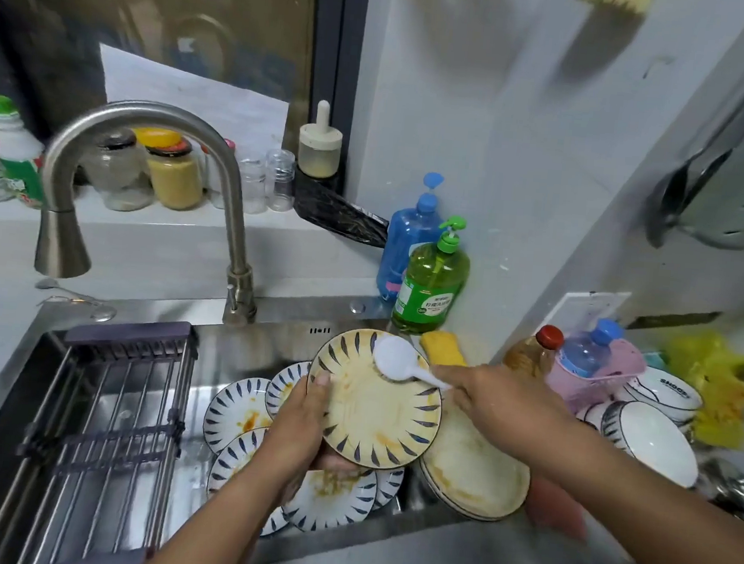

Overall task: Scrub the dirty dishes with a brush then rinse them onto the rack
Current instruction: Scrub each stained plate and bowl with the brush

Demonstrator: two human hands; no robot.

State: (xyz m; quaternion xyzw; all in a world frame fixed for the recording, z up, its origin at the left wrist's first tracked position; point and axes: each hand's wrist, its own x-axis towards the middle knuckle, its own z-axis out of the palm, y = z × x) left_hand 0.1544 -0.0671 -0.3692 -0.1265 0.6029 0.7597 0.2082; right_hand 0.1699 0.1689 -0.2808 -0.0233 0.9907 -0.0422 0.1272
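left hand (304, 415): bare, no glove, no ring visible
right hand (492, 402): bare, no glove, no ring visible
left forearm (215, 511): uncovered up to the frame edge, no sleeve, no watch or band at the wrist
right forearm (639, 498): uncovered likewise, no sleeve showing, wrist plain
fingernails: short, unpainted where visible
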